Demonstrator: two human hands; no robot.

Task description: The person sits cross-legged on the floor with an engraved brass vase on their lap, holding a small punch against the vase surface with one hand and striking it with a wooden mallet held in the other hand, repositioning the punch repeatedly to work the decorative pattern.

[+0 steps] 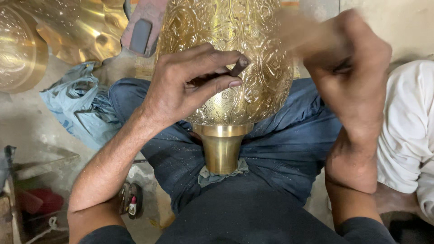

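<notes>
A large engraved brass vase [253, 63] lies across my lap, its plain neck [221, 149] pointing toward me and resting on a scrap of cloth [217, 175]. My left hand [185, 86] rests on the vase's side and pinches a small dark punch [238, 67] between thumb and fingers, tip against the engraved surface. My right hand [352, 68] is raised over the vase's right side, fist closed around a blurred handle [294, 31] that reaches up and left.
Polished brass pieces [68, 31] lie at the upper left. A blue plastic bag [77, 104] sits beside my left knee. A person in white cloth [407, 131] sits at the right. Small tools and a red object [40, 199] lie on the floor at lower left.
</notes>
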